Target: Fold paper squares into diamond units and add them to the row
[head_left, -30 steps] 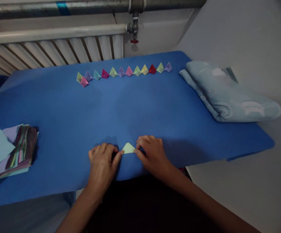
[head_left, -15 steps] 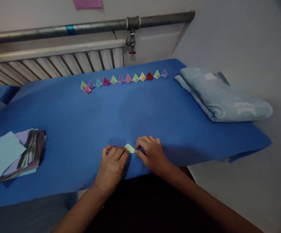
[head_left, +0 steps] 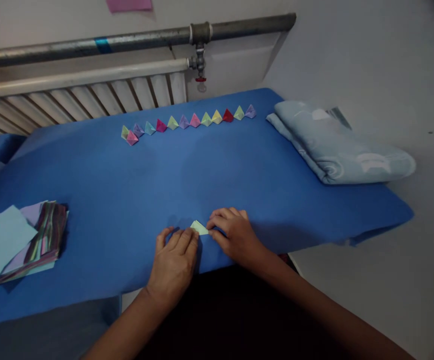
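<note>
**Small folded paper pressed at the near edge: slip and bad-crease risks**

A pale green folded paper [head_left: 199, 228] lies on the blue mat [head_left: 202, 170], close to the mat's near edge and between the two hands. The left hand [head_left: 174, 257] is laid flat, palm down and fingers out, w/ its fingertips at the paper's left side. The right hand [head_left: 235, 235] is curled, w/ its fingertips set on the paper's right corner. Whether that corner is pinched or only pressed down can't be told, as the fingers hide it.

Risks, as judged from this position:
- The paper is small and mostly covered by fingertips, so a crease could be set off-line w/o being noticed.
- The mat looks soft. Uneven pressure from L and R could let the piece skid or twist, esp. if one hand is lifted first.
- Little mat is left on the near side, so a nudge toward the body could send the paper over the edge.
- Hard pressing on a thick multi-layer fold could tear or crumple a corner.

The other things are well apart from the hands and are judged to be at little risk: the row of coloured folded pieces [head_left: 187, 121] at the far side, the stack of paper sheets [head_left: 33, 240] at far left, and the folded cloth [head_left: 337, 145] at right.
</note>
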Demonstrator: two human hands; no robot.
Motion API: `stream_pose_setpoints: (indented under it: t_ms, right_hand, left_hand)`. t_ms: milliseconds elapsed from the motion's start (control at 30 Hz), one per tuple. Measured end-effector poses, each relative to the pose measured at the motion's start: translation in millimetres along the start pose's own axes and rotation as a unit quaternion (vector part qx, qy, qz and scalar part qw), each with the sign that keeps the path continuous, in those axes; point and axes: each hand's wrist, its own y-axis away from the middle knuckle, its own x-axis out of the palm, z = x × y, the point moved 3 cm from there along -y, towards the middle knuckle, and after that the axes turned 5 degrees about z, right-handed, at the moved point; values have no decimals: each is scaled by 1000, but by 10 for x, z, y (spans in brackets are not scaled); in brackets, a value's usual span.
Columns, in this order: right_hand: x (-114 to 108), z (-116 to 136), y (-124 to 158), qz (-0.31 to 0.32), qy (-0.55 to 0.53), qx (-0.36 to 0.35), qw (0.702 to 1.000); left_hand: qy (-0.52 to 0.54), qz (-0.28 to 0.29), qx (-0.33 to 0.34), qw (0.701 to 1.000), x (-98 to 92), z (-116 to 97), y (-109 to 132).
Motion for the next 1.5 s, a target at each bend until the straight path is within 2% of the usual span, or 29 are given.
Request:
stream_pose_setpoints:
  t_ms: [133, 300, 433, 533, 667, 767, 867, 967, 1067, 1233, 1367, 1500]
  right_hand:
    - [-22, -31, 3, -16, -49, 18, 999]
    - [-50, -74, 10, -24, -104, 26, 994]
    - [-72, -80, 5, -22, -121, 33, 992]
    - [-96, -77, 7, -20, -134, 33, 990]
    - [-112, -82, 17, -18, -147, 35, 988]
    - [-93, -82, 22, -28, -142, 30, 989]
    - [-57, -68, 19, -41, -137, 26, 989]
    - [-29, -43, 9, -44, -137, 22, 989]
    - [-14, -12, -5, -46, -143, 11, 989]
    - [38, 66, -43, -67, -180, 13, 981]
    - [73, 139, -100, -83, -244, 33, 966]
    - [52, 169, -145, -101, -215, 23, 971]
  left_hand:
    - [89, 61, -8, 994, -19, 195, -190]
    - [197, 169, 7, 966, 9, 417, -375]
    - [232, 205, 3, 951, 24, 470, -432]
    - [267, 213, -2, 940, 22, 505, -452]
    - [308, 199, 4, 931, 12, 554, -459]
    - [300, 174, 3, 938, 11, 545, -434]
    - [238, 143, -6, 961, 29, 466, -377]
    - [131, 103, -39, 985, 54, 361, -317]
    - [75, 55, -91, 992, 61, 292, -294]
    - [114, 15, -168, 979, 26, 236, -333]
    - [173, -17, -201, 964, -25, 154, -366]
    - [234, -43, -221, 946, -43, 113, -383]
